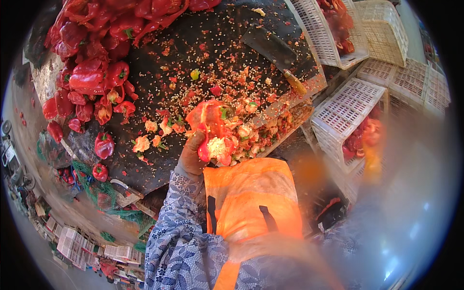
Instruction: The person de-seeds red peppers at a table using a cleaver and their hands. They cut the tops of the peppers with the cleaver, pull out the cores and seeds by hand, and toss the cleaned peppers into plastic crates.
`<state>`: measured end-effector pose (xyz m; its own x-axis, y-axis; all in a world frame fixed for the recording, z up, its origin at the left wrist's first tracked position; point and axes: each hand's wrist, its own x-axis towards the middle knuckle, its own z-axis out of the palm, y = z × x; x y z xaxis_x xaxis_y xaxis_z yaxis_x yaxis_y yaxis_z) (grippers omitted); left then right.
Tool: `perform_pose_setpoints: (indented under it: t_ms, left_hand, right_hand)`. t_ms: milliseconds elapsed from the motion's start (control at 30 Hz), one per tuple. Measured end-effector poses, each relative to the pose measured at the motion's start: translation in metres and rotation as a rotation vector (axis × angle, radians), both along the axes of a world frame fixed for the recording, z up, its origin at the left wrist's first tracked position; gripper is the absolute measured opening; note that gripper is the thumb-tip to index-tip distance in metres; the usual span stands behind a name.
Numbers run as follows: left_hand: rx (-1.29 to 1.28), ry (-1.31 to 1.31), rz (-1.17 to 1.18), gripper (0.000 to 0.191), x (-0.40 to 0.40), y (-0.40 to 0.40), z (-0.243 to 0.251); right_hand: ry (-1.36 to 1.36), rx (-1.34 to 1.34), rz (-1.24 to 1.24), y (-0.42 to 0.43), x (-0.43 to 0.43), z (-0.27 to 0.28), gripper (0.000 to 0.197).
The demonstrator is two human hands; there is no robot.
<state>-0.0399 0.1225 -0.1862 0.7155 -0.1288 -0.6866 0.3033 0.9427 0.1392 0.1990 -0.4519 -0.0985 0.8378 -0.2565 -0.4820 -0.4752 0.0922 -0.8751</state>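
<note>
My left hand (194,154), in a brownish glove or stained, holds a cut-open red bell pepper (216,145) above the near edge of the dark table (163,174); its pale inside shows. My right hand (372,145) is stretched out to the right, in front of the opening of a tipped white plastic crate (351,105) with red peppers in it. It is blurred, and I cannot tell what it grips. Cut-out pepper cores (141,144) and seeds lie scattered beside the held pepper. A cleaver (270,49) with a wooden handle rests on the table's far right.
A large heap of red peppers (88,76) covers the table's left and far left. More white crates (380,27) stand at the right, one (315,29) holding peppers. Core waste (268,136) is piled along the near right edge. Green netting (98,192) hangs at the lower left.
</note>
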Motion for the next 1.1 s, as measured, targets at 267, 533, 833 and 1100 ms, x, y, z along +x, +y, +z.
perform_pose_setpoints:
  t_ms: [267,533,833,1100]
  left_hand:
    - [-0.349,-0.249,-0.105,0.054,0.03,-0.029,0.002]
    - [-0.415,0.023,-0.174,0.053,0.057,-0.037,0.022]
    - [0.244,0.241,-0.267,0.049,0.04,-0.041,0.042]
    - [0.452,0.008,-0.465,0.042,0.03,-0.041,0.013]
  right_hand:
    - [0.332,0.33,0.787,0.296,-0.066,-0.016,0.059]
    - [0.456,0.795,0.552,0.397,-0.113,-0.048,0.047]
    - [0.004,0.202,0.649,0.398,-0.117,-0.066,0.034]
    - [-0.659,-0.353,1.032,0.418,-0.137,-0.042,0.064]
